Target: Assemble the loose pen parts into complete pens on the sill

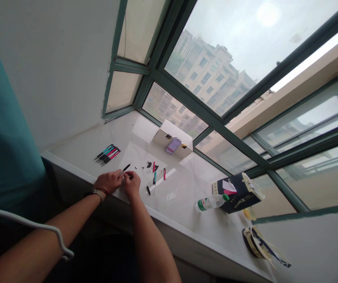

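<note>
Close to the front edge of the white sill, my left hand (109, 181) is closed around a slim black pen part (126, 167) whose thin tip points away from me. Beside it, my right hand (132, 182) pinches with its fingertips near the lower end of that part; what sits between them is too small to make out. To the left lies a row of several assembled pens (108, 154) in black, blue and pink. Beyond my right hand are loose pen parts: a pink barrel piece (165, 173), a blue one (154, 177), a black grip (148, 190) and several tiny bits.
A white box (174, 137) stands at the back by the window. On the right are a plastic bottle with a green cap (211, 203), a dark blue paper bag (238, 194) and a cream-and-navy band (254, 243). A white cable (24, 222) crosses near my left forearm.
</note>
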Motion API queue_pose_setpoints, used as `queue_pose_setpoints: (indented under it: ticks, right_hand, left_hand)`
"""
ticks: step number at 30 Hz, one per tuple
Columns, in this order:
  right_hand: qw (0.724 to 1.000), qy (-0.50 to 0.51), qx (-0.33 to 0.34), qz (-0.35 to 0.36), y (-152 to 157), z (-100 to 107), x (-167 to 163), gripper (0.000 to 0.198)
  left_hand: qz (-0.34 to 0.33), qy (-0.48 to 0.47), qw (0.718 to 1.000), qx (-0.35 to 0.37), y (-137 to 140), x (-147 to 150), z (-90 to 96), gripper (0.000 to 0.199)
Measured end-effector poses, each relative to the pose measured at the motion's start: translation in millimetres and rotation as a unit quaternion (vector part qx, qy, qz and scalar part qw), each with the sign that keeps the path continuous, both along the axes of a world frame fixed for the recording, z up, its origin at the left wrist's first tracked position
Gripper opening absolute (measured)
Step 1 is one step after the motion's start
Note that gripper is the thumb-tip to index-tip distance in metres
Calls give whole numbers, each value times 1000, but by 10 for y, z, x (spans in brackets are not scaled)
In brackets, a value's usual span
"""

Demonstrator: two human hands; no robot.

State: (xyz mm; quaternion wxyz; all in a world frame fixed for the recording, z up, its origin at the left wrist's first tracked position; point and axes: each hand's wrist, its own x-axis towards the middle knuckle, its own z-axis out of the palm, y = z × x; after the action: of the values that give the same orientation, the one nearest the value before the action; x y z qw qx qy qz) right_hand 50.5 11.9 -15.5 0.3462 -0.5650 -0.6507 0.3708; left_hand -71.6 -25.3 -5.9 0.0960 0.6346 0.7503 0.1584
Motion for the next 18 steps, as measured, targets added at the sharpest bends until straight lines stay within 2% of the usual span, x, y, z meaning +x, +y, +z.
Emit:
queue_pose_setpoints:
  ticks: [4, 7, 10, 13, 18]
  right_hand:
    - [989, 125, -75, -33, 104, 59, 316, 27]
    - [988, 145, -55, -1, 252, 241, 584, 27]
    - [993, 86, -14, 82, 419, 519, 711, 24]
    - [986, -10, 26, 162, 538, 769, 683, 17]
    - [964, -110, 96, 222, 594, 932, 575, 14]
  left_hand:
    - [-21, -4, 1000, 14, -7, 4, 28, 42]
    - [-36, -25, 999, 14, -12, -3, 42, 48]
    - [-39, -31, 999, 10, -12, -9, 38, 50]
    - [-36, -30, 999, 7, -10, -13, 31, 50]
    - [-35, -42, 998, 6, -9, -16, 37, 49]
